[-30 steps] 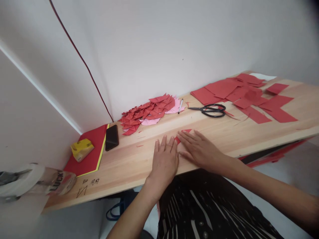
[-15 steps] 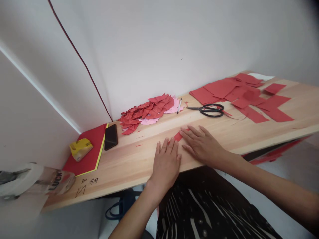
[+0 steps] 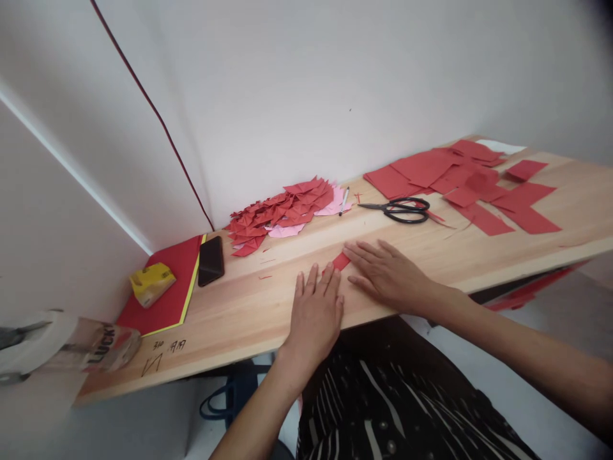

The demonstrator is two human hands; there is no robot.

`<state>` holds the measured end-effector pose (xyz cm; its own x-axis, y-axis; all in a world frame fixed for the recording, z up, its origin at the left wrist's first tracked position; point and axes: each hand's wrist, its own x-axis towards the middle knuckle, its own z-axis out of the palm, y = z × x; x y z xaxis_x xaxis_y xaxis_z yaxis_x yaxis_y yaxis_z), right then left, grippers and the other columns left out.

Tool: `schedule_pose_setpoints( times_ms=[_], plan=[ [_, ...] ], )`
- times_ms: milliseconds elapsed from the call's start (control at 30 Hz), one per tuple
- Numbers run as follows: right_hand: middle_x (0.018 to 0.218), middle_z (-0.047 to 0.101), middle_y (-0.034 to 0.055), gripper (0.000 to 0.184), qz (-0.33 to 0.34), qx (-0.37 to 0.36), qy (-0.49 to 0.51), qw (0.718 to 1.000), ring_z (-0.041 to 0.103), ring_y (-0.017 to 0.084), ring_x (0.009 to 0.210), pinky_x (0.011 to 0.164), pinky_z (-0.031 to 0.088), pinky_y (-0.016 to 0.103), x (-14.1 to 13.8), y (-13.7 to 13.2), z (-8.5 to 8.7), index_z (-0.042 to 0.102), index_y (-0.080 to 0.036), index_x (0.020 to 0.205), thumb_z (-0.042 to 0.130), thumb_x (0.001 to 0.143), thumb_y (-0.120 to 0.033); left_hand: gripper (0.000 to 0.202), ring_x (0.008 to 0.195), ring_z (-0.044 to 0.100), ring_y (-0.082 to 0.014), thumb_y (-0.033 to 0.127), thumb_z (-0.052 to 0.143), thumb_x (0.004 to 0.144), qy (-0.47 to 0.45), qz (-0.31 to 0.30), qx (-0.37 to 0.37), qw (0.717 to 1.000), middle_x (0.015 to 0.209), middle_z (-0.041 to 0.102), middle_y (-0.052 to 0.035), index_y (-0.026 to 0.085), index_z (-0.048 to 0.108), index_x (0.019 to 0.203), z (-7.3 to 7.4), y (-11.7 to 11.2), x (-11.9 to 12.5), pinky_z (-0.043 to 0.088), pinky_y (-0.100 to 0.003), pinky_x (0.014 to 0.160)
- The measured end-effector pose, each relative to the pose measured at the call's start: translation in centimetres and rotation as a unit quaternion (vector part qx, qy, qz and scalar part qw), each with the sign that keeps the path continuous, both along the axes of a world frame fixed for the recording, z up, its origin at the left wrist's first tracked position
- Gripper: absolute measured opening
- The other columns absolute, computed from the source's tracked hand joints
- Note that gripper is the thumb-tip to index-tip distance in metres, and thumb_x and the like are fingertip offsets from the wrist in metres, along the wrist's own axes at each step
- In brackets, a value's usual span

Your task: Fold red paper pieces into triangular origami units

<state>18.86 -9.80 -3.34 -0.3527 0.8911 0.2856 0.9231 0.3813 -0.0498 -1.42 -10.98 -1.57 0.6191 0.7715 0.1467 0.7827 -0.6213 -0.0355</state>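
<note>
My left hand (image 3: 317, 306) lies flat on the wooden table (image 3: 454, 255), fingers stretched forward. My right hand (image 3: 387, 271) lies flat beside it, fingers spread and pointing left. Both press on a small piece of red paper (image 3: 341, 260), of which only a corner shows between the hands. Neither hand grips anything.
Behind the hands lies a heap of folded red and pink paper pieces (image 3: 282, 214), with a pen (image 3: 345, 200) and black scissors (image 3: 401, 209) to its right. Red paper squares (image 3: 460, 179) cover the far right. A black phone (image 3: 211, 260), red folder (image 3: 170, 287) and yellow packet (image 3: 150, 283) lie left.
Both hands have stayed flat on the red paper, sliding slightly; less of the paper shows now. The view has shifted a little.
</note>
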Motion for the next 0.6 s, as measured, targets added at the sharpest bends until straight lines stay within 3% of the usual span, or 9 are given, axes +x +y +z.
schedule_pose_setpoints(
  times_ms=[133,200,267,500,600],
  plan=[
    [0.148,0.041,0.017,0.055,-0.039,0.027,-0.005,0.999,0.035,0.036,0.138,0.108,0.026,0.058,-0.7,-0.4,0.8,0.048,-0.007,0.139,0.035,0.097,-0.041,0.048,0.143,0.027,-0.0265,0.031,0.028,0.1,-0.001,0.003,-0.003,1.0,0.154,0.034,-0.0002,0.021,0.038,0.145,-0.1,0.0,0.0,0.025,-0.052,0.117],
    [0.149,0.04,0.0147,0.056,0.014,0.036,0.003,0.999,0.031,0.033,0.14,0.111,0.024,0.055,-1.8,-0.8,0.8,0.047,-0.009,0.14,0.034,0.098,-0.043,0.049,0.143,0.027,-0.027,0.031,0.029,0.099,-0.004,0.003,-0.005,1.0,0.154,0.033,-0.0006,0.021,0.035,0.147,-0.1,0.0,0.0,0.026,-0.053,0.117],
    [0.145,0.046,0.0151,0.058,0.059,0.022,0.008,0.998,0.038,0.029,0.137,0.111,0.028,0.05,-2.2,-0.9,0.5,0.046,-0.008,0.14,0.029,0.099,-0.045,0.05,0.144,0.026,-0.0275,0.03,0.03,0.099,-0.006,0.002,-0.005,1.0,0.155,0.031,-0.0011,0.021,0.033,0.148,-0.1,0.1,0.0,0.026,-0.053,0.116],
    [0.149,0.041,0.016,0.057,-0.023,0.016,0.003,1.0,0.039,0.034,0.136,0.107,0.029,0.056,1.1,0.1,0.1,0.044,-0.009,0.142,0.033,0.097,-0.043,0.047,0.144,0.026,-0.0269,0.032,0.028,0.1,-0.003,-0.004,-0.008,1.0,0.154,0.033,-0.0003,0.021,0.039,0.144,0.0,0.0,-0.2,0.025,-0.052,0.117],
    [0.151,0.036,0.0165,0.058,0.013,0.037,-0.001,0.999,0.033,0.034,0.139,0.11,0.026,0.056,0.0,-0.8,0.5,0.043,-0.006,0.143,0.033,0.098,-0.042,0.049,0.144,0.025,-0.028,0.033,0.029,0.099,-0.002,0.0,-0.012,1.0,0.155,0.031,0.0,0.021,0.036,0.146,0.0,0.1,-0.2,0.025,-0.053,0.117]
  ],
)
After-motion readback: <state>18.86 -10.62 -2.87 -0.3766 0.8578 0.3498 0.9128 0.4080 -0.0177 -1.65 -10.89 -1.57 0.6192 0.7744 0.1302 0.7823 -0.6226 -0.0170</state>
